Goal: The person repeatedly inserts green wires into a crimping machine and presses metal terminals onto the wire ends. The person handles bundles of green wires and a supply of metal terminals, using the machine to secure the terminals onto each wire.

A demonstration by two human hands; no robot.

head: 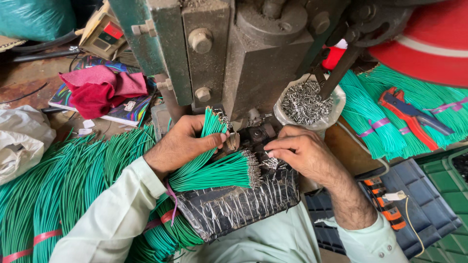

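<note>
A good share of the work looked done: the fan of green wires point(219, 173) lying across the foil-wrapped pad point(234, 207) already carried metal terminals point(253, 168) on their tips. Plenty looked left, I judged, with long heaps of bare green wire point(73, 180) at nine o'clock from my hands and banded bundles point(385, 122) at two o'clock.

My left hand point(183, 141) was closed around a small bunch of wires point(213, 124), thumb pressed against the fingers, the ends pointing up toward twelve o'clock at the foot of the press point(253, 63). My right hand point(302, 151) sat at three o'clock from it. Its fingers point(278, 146) were curled in, tips together over the die point(256, 134), pinching something too small for me to make out. A bag of loose terminals point(304, 102) stood just beyond my right hand at twelve o'clock, and a red crimping tool point(412, 117) lay on the bundles at two.
</note>
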